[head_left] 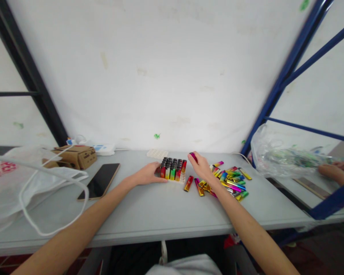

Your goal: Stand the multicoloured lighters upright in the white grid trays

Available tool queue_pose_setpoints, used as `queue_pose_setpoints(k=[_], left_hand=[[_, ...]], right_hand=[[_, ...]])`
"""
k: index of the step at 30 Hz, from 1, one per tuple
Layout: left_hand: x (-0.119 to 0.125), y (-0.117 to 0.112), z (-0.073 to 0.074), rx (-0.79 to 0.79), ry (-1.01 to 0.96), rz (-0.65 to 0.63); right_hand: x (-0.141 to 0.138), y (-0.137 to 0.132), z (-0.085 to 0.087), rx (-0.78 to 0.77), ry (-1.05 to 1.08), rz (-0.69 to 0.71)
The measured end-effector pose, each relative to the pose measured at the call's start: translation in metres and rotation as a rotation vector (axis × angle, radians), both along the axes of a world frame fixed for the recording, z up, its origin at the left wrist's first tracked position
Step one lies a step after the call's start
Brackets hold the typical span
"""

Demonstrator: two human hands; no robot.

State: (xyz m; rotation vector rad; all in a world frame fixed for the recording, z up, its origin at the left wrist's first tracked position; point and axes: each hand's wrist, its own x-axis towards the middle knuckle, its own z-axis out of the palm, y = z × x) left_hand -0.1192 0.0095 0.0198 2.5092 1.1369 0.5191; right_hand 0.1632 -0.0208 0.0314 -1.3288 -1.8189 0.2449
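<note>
Several lighters (172,173) with black tops and shiny coloured bodies stand upright in rows in a pale tray (182,179). My left hand (149,173) is closed around the left side of this tray, thumb along its front. Just right of the rows, my right hand (201,166) pinches a purple-red lighter (193,156) above the table. One red and gold lighter (188,183) lies alone between the tray and a loose pile of metallic lighters (232,181). My right wrist and forearm cover part of that pile.
An empty pale tray (157,154) lies behind the filled one. Left are a phone (100,181), a cardboard box (79,156), a plastic bag (11,191) and a looping white cable (84,187). A blue frame post (271,103) rises at right; another person's hand (334,172) is beyond it.
</note>
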Motion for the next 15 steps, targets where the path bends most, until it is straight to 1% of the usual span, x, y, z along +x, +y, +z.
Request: queue_pose_setpoints(k=[2, 4, 6, 8, 11, 15], left_hand=[[0.0, 0.0, 0.0, 0.001, 0.005, 0.001], [0.0, 0.0, 0.001, -0.003, -0.006, 0.0], [0.0, -0.001, 0.001, -0.006, -0.023, -0.005], [0.0, -0.001, 0.001, -0.003, -0.029, -0.01], [0.0, 0.0, 0.0, 0.003, -0.02, -0.01], [-0.001, 0.0, -0.001, 0.004, -0.015, -0.007]], right_hand=[[0.0, -0.001, 0.001, -0.01, -0.051, 0.054], [0.002, -0.001, 0.003, 0.02, -0.134, 0.09], [0.004, -0.001, 0.005, 0.079, -0.251, 0.1], [0.008, -0.002, 0.008, 0.096, -0.362, 0.105], [0.012, -0.004, 0.012, 0.009, -0.435, 0.12], [0.015, -0.006, 0.014, -0.081, -0.382, 0.187]])
